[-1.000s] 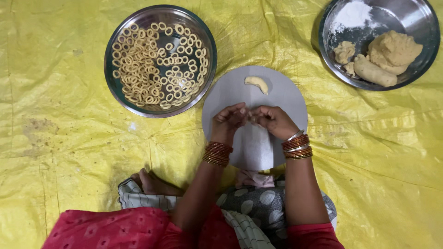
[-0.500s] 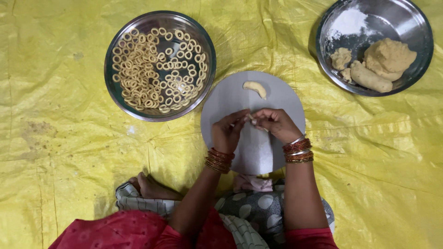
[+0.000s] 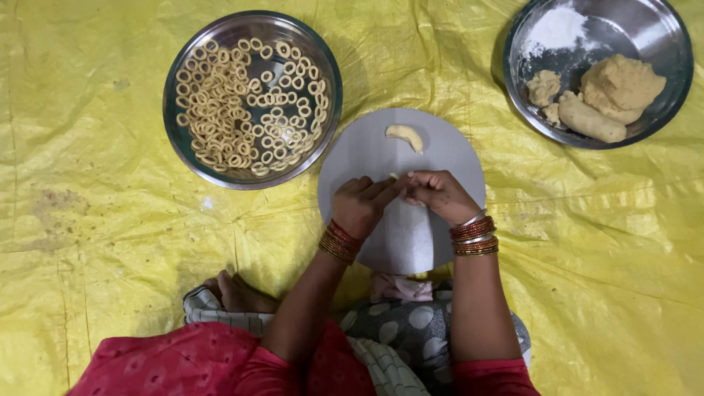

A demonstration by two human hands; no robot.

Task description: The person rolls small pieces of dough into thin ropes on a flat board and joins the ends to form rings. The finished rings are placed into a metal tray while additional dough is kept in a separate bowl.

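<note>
Since both hands, left hand (image 3: 363,205) and right hand (image 3: 438,194), pinch a soft dough bit (image 3: 394,176) between fingers over the grey board (image 3: 367,147), it likely tears easily; grip lightly at the ends.

There are 2 steel bowls: 1 bowl (image 3: 253,99) full of small dough rings, too many to count, and 1 bowl (image 3: 598,70) with 4 dough lumps. 1 round grey board (image 3: 367,154) carries 1 curved dough piece (image 3: 405,136), and 2 hands, left hand (image 3: 359,207) and right hand (image 3: 440,194), meet there, both wrists stacked with bangles.
</note>
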